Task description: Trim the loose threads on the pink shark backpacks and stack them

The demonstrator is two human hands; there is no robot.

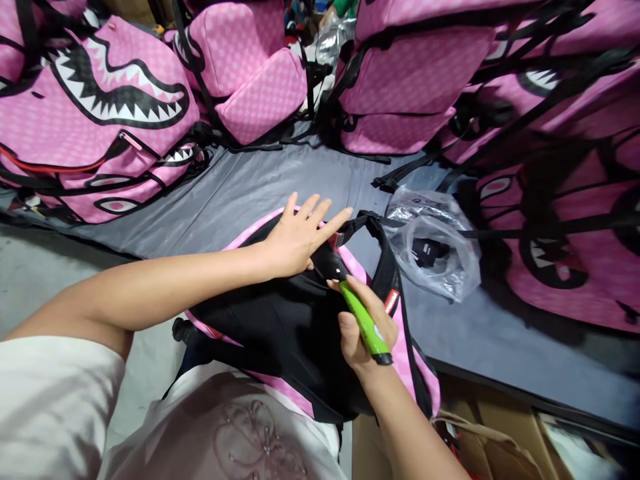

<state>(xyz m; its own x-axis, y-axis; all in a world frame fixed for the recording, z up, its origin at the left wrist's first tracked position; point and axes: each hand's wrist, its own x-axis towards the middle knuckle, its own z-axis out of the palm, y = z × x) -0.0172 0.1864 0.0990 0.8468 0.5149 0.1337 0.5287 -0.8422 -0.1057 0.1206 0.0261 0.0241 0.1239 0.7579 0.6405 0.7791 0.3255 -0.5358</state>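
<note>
A black and pink backpack (pixel 280 327) lies across my lap and the table's near edge, its black side facing up. My left hand (pixel 300 237) rests on its upper part, fingers stretched out and spread. My right hand (pixel 370 320) is closed around a thick green marker (pixel 364 317) with black ends. The marker's front end points at the black fabric near the top of the backpack; whether it touches cannot be made out. Close to my right hand, a small red label (pixel 391 301) sits on a black strap.
Pink backpacks with shark-mouth prints (pixel 125 87) stand along the back and right of the grey-covered table (pixel 200 200). A clear plastic bag (pixel 440 247) lies to the right of my hands. Cardboard boxes (pixel 500 427) are below the table edge. A green sleeve (pixel 344 7) shows at the back.
</note>
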